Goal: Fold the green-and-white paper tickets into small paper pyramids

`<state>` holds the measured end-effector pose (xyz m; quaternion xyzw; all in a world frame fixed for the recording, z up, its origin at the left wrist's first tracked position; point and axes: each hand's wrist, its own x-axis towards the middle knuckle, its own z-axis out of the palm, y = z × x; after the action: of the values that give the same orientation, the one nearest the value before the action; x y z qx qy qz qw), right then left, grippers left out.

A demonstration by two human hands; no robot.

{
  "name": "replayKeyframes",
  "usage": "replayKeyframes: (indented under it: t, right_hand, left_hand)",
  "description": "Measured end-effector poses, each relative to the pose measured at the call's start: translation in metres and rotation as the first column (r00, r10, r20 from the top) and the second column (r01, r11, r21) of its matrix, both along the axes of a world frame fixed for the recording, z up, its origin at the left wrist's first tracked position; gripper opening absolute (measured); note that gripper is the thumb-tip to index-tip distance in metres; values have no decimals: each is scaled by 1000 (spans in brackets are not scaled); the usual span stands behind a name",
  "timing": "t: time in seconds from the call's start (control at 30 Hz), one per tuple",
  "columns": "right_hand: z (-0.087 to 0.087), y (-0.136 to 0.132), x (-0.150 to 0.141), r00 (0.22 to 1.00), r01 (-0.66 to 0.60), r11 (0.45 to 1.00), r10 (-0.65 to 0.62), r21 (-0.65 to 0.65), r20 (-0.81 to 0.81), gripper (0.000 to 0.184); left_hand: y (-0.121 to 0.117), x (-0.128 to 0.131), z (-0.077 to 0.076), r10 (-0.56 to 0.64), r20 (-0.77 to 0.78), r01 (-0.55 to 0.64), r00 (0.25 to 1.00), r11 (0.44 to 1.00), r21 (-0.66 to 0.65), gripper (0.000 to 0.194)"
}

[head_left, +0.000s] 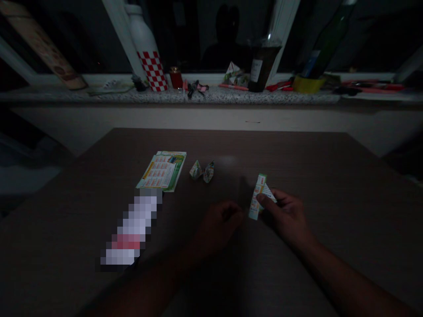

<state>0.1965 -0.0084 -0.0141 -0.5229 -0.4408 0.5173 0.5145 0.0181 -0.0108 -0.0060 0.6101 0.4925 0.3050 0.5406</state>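
Observation:
My right hand point(289, 211) grips a folded piece of printed paper point(256, 199), with the thumb pressed on its face. The paper has a long calendar-printed strip and a pale triangular flap towards my fingers. Just to its left, my left hand point(223, 222) is curled, thumb and forefinger drawn together, and nothing shows between them. It is apart from the paper. Beyond the left hand stands a small folded paper figure point(202, 171) with two pointed halves. Farther left lies a stack of calendar sheets point(160, 171).
A blurred-out bright rectangular object point(132, 229) lies on the brown table point(297, 154), below the stack. Along the stone windowsill point(211, 97) stand a red-checked white bottle point(150, 57), a dark cup point(261, 66), a yellow holder point(307, 83) and assorted small items.

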Motion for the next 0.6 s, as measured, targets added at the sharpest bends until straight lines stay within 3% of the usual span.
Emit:
replayKeyframes:
  t: [0.37, 0.6]
  right_hand:
    - [1, -4, -7, 989, -117, 993, 118, -15, 87, 29]
    - [4, -5, -11, 958, -240, 971, 234, 16, 167, 30]
  left_hand:
    - [-2, -1, -6, -110, 19, 109, 994, 993, 49, 19]
    - [0, -2, -8, -31, 111, 27, 993, 999, 39, 20]
